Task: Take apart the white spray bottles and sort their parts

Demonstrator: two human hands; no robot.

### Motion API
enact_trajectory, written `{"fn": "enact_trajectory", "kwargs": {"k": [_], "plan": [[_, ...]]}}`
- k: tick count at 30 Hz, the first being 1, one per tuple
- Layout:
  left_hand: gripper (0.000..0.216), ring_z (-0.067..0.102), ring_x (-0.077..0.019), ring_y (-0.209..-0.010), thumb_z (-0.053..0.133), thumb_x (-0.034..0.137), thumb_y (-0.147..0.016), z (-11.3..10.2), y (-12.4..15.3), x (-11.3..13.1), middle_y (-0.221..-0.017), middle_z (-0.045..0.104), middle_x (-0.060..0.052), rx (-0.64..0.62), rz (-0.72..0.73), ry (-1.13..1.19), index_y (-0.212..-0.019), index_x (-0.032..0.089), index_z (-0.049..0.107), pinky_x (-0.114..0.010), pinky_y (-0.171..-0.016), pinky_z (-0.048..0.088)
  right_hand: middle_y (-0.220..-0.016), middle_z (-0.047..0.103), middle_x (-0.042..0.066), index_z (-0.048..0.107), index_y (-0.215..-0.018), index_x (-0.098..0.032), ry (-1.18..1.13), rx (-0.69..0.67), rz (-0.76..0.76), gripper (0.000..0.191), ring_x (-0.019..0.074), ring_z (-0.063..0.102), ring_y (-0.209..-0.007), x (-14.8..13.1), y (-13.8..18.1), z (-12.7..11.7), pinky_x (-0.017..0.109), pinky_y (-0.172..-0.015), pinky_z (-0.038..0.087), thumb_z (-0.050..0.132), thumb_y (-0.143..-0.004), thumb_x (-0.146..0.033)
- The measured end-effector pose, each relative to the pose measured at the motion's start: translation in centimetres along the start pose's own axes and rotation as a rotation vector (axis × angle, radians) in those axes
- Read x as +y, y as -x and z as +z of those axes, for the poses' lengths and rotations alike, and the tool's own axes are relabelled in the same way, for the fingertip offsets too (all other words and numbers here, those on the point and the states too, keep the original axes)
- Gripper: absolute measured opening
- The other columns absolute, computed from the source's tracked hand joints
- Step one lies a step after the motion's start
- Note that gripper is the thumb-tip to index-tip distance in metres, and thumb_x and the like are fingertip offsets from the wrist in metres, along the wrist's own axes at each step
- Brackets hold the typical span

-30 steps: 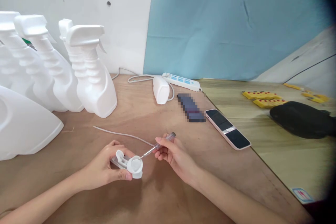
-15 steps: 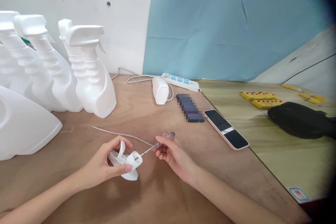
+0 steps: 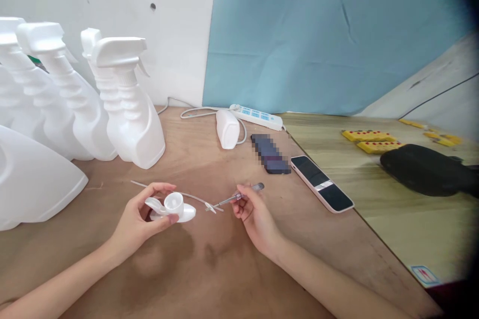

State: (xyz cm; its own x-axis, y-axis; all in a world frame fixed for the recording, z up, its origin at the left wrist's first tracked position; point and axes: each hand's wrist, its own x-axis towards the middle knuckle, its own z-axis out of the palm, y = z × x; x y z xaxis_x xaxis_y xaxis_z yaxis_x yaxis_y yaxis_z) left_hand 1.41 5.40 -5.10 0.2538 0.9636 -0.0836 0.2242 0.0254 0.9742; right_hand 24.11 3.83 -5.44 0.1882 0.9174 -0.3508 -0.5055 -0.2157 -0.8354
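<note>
Above a brown table (image 3: pixel 224 269), the left hand (image 3: pixel 136 222) is curling thumb and fingers around a white trigger sprayer head (image 3: pixel 170 206), its long axis running nine to three. The right hand (image 3: pixel 254 217) is pinching a slim screwdriver (image 3: pixel 239 195), tip pointing toward eight o'clock, apart from the head. White spray bottles (image 3: pixel 127 109) are standing at ten o'clock.

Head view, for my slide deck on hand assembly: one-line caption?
Left hand grips a white trigger sprayer head; right hand holds a clear-handled screwdriver beside it.
</note>
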Motion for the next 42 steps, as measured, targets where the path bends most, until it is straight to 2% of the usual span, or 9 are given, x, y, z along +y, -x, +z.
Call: {"fn": "enact_trajectory", "kwargs": {"k": [13,19,22,25,28,30,34,39,42], "plan": [[0.025,0.054,-0.0132,-0.072,0.067,0.037,-0.067,0.3,0.1,0.0,-0.089,0.056,0.0,0.101,0.134,-0.193,-0.086,0.024,0.056,-0.02,-0.057,0.047,-0.066,0.058,-0.003,0.044,-0.076,-0.02,0.431,-0.32,-0.27,0.019,0.0094,0.054,-0.054,1.2,2.1,0.1,0.022,-0.052,0.044,0.057,-0.081,-0.034],[0.033,0.06,-0.0189,-0.085,0.066,0.036,-0.069,0.2,0.4,-0.1,-0.097,0.06,-0.002,0.092,0.14,-0.19,-0.096,0.025,0.049,-0.026,-0.066,0.053,-0.063,0.052,-0.003,0.044,-0.065,-0.02,0.263,-0.261,-0.462,0.028,0.0096,0.051,-0.055,0.9,2.0,-0.3,0.024,-0.056,0.043,0.043,-0.088,-0.035],[0.039,0.06,-0.0202,-0.096,0.065,0.031,-0.071,0.3,0.5,-0.5,-0.098,0.062,-0.002,0.067,0.216,-0.179,-0.103,0.026,0.043,-0.03,-0.076,0.052,-0.064,0.052,-0.003,0.045,-0.066,-0.02,0.23,-0.284,-0.368,0.028,0.0076,0.048,-0.043,0.1,2.0,-0.1,0.02,-0.038,0.034,0.042,-0.088,-0.037],[0.042,0.059,-0.0188,-0.099,0.063,0.027,-0.075,0.3,0.7,-0.7,-0.098,0.064,-0.002,0.021,0.272,-0.185,-0.109,0.027,0.039,-0.031,-0.08,0.051,-0.054,0.048,-0.006,0.052,-0.078,-0.022,0.429,-0.32,-0.296,0.021,0.0038,0.032,-0.031,-0.8,2.3,0.2,0.018,-0.031,0.021,0.042,-0.089,-0.037],[0.041,0.06,-0.0177,-0.098,0.061,0.026,-0.077,0.3,0.7,-0.6,-0.099,0.065,-0.002,-0.009,0.297,-0.185,-0.11,0.027,0.038,-0.031,-0.081,0.05,-0.055,0.05,-0.007,0.054,-0.098,-0.025,0.743,-0.358,-0.369,0.016,0.0049,0.033,-0.036,-1.4,2.8,0.6,0.019,-0.037,0.029,0.053,-0.084,-0.033],[0.041,0.06,-0.0174,-0.098,0.06,0.025,-0.078,0.3,0.7,-0.6,-0.099,0.065,-0.003,-0.039,0.318,-0.16,-0.112,0.026,0.037,-0.032,-0.083,0.05,-0.08,0.061,0.0,0.054,-0.106,-0.026,0.922,-0.417,-0.513,0.027,0.0069,0.046,-0.048,-1.5,3.0,0.8,0.02,-0.043,0.036,0.058,-0.08,-0.028],[0.041,0.059,-0.018,-0.1,0.059,0.023,-0.079,0.5,0.8,-0.7,-0.11,0.06,-0.006,-0.171,0.312,-0.076,-0.113,0.025,0.037,-0.034,-0.086,0.05,-0.122,0.053,0.007,0.051,-0.117,-0.027,1.107,-0.601,-0.721,0.034,0.0141,0.062,-0.079,-0.9,3.2,1.3,0.022,-0.057,0.047,0.053,-0.083,-0.028],[0.037,0.059,-0.0189,-0.097,0.058,0.025,-0.079,0.8,1.2,-0.7,-0.115,0.052,-0.008,-0.31,0.238,-0.059,-0.11,0.025,0.038,-0.028,-0.071,0.055,-0.107,0.063,0.005,0.056,-0.112,-0.026,1.304,-0.704,-0.783,0.029,0.0142,0.064,-0.072,-0.1,3.5,2.1,0.022,-0.057,0.047,0.051,-0.083,-0.03],[0.05,0.053,-0.0222,-0.106,0.061,0.026,-0.075,0.5,1.0,-0.6,-0.12,0.048,-0.01,-0.314,0.332,-0.171,-0.117,0.025,0.035,-0.033,-0.082,0.051,-0.096,0.066,0.004,0.058,-0.103,-0.024,1.322,-0.611,-0.776,0.028,0.0143,0.063,-0.067,-0.5,3.8,1.7,0.022,-0.056,0.045,0.056,-0.076,-0.021]]}}
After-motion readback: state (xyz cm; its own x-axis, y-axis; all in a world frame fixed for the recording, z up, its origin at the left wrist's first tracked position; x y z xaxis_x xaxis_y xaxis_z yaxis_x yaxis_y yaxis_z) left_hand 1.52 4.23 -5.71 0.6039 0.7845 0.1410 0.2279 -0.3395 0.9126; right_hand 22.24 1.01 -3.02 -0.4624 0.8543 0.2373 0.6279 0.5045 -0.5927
